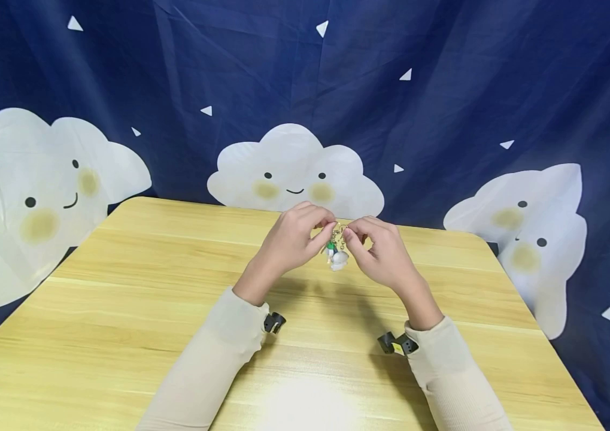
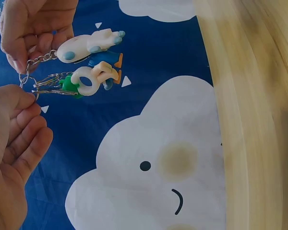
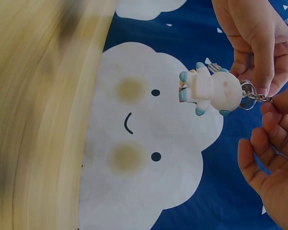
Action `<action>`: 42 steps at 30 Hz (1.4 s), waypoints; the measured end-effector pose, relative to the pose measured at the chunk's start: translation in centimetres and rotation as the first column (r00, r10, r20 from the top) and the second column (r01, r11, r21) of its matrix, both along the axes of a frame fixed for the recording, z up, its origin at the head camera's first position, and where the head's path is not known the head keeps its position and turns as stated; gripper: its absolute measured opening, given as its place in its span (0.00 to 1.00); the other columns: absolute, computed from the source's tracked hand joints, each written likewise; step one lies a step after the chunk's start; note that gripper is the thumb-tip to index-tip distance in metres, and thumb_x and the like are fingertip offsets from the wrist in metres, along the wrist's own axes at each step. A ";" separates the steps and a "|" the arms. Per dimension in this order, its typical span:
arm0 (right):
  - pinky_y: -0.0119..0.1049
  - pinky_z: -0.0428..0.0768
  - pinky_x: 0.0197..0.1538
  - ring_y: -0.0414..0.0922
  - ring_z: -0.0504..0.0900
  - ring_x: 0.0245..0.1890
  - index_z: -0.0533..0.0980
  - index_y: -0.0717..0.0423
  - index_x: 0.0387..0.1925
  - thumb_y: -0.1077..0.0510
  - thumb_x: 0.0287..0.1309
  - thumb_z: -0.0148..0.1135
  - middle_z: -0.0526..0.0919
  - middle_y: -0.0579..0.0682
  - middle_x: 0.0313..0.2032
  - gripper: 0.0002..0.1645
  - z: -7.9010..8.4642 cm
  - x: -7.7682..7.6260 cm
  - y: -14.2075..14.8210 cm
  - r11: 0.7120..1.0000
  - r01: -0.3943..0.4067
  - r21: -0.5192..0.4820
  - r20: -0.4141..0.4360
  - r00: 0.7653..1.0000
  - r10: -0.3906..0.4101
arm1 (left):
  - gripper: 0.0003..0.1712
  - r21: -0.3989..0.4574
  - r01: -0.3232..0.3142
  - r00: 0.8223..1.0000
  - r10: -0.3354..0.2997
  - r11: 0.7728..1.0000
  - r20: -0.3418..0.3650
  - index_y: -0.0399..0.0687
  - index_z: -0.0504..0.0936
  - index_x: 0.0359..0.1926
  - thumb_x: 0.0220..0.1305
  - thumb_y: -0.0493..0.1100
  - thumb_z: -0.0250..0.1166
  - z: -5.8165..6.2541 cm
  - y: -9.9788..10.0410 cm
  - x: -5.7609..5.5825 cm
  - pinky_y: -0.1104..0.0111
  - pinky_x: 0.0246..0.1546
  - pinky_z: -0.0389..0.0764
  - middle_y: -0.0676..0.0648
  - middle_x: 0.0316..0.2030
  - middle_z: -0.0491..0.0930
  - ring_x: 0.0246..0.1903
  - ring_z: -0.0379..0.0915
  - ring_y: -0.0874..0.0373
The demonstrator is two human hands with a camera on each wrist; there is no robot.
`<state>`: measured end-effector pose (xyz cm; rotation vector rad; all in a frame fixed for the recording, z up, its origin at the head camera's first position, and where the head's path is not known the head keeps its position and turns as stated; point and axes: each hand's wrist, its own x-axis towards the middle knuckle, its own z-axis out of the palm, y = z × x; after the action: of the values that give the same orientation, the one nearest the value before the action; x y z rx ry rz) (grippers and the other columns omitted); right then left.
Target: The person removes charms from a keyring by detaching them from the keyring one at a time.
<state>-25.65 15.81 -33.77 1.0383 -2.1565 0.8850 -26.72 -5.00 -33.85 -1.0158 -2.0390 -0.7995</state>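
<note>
My left hand (image 1: 296,236) and right hand (image 1: 380,248) meet above the far part of the table, thumb and fingertips pinching a bunch of keyrings between them. The left hand pinches a metal split ring (image 2: 37,93). At the other side, the right hand holds the ring end of a short chain (image 3: 263,97). From that chain hangs a white toy figure (image 3: 225,91) with pale blue ears and paws. Beside it dangles a green-and-white figure (image 2: 86,82) with orange feet, along with a flat metal piece (image 2: 57,92), seemingly a key. Fingertips partly hide where the rings join.
A light wood table (image 1: 121,335) stretches below both arms. Behind its far edge hangs a dark blue curtain (image 1: 261,66) printed with smiling clouds and white triangles. Small black devices (image 1: 274,323) sit at the cuffs of both beige sleeves.
</note>
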 end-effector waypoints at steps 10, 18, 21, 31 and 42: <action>0.34 0.71 0.27 0.39 0.73 0.25 0.79 0.55 0.26 0.63 0.66 0.58 0.77 0.45 0.23 0.12 0.1 0.0 0.0 1.000 0.000 0.006 0.001 1.000 0.000 | 0.03 0.032 0.013 1.000 -0.013 0.999 -0.006 0.41 0.85 0.36 0.66 0.34 0.65 0.2 -0.1 0.0 0.69 0.35 0.79 0.48 0.31 0.86 0.34 0.78 0.57; 0.34 0.71 0.27 0.39 0.73 0.25 0.79 0.55 0.25 0.63 0.65 0.59 0.78 0.45 0.23 0.12 0.0 0.0 0.0 1.000 -0.008 0.011 -0.005 1.000 0.008 | 0.03 0.044 0.011 1.000 -0.011 0.999 0.002 0.41 0.84 0.36 0.66 0.34 0.64 0.3 -0.2 0.1 0.69 0.36 0.78 0.48 0.31 0.85 0.33 0.77 0.57; 0.34 0.71 0.27 0.39 0.73 0.24 0.79 0.54 0.25 0.64 0.65 0.59 0.77 0.45 0.23 0.11 0.0 0.0 0.0 1.000 -0.010 0.015 -0.005 1.000 0.010 | 0.03 0.049 0.011 1.000 -0.011 0.999 0.005 0.41 0.84 0.36 0.66 0.34 0.65 0.2 -0.2 0.1 0.69 0.36 0.79 0.48 0.31 0.85 0.33 0.77 0.56; 0.34 0.72 0.27 0.38 0.73 0.25 0.78 0.54 0.24 0.63 0.65 0.58 0.80 0.46 0.25 0.12 0.0 0.1 -0.1 1.000 0.001 0.021 0.015 1.000 -0.001 | 0.03 0.037 0.023 1.000 -0.023 0.999 -0.012 0.43 0.83 0.36 0.66 0.33 0.63 -0.1 -0.1 -0.1 0.69 0.33 0.77 0.50 0.30 0.84 0.32 0.76 0.56; 0.35 0.72 0.26 0.38 0.73 0.24 0.79 0.54 0.24 0.64 0.65 0.58 0.78 0.44 0.23 0.12 -0.1 0.0 0.0 1.000 -0.004 0.016 0.002 1.000 0.004 | 0.02 -0.025 -0.018 0.999 0.019 1.000 0.028 0.42 0.83 0.37 0.68 0.36 0.64 0.0 0.0 0.0 0.69 0.33 0.77 0.50 0.32 0.84 0.34 0.76 0.57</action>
<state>-25.67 15.80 -33.84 1.0510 -2.1669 0.8719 -26.69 -5.02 -33.88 -1.0033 -2.0841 -0.7847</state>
